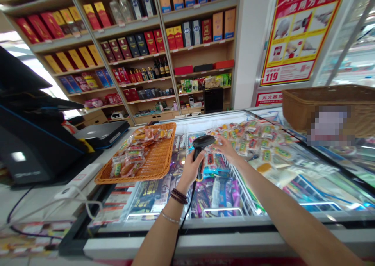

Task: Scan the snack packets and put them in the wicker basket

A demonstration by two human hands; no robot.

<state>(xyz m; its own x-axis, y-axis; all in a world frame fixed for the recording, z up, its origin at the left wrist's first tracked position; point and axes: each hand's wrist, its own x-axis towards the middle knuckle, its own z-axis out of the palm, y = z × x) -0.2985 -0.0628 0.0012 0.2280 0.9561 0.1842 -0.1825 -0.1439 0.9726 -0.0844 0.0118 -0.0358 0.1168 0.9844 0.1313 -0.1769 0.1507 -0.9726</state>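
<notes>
My left hand [191,165] is wrapped round the handle of a black barcode scanner [204,141], held upright over the glass-topped freezer, its cable running down past my wrist. Close to the scanner's head, my right hand [226,148] has its fingers drawn together at the edge of a clear wrapped snack packet [210,159] with a red label; the exact grip is partly hidden. Many similar wrapped snacks [252,144] lie spread on the glass to the right. Left of my hands, an orange wicker tray [159,160] holds several wrapped snacks.
Under the glass, the freezer holds colourful packages [215,193] in white wire baskets. A brown wicker basket [297,106] stands at the right. On the left are a black checkout terminal [32,133], a dark flat scale [101,134] and white cables. Shelves of boxed goods [142,43] line the back.
</notes>
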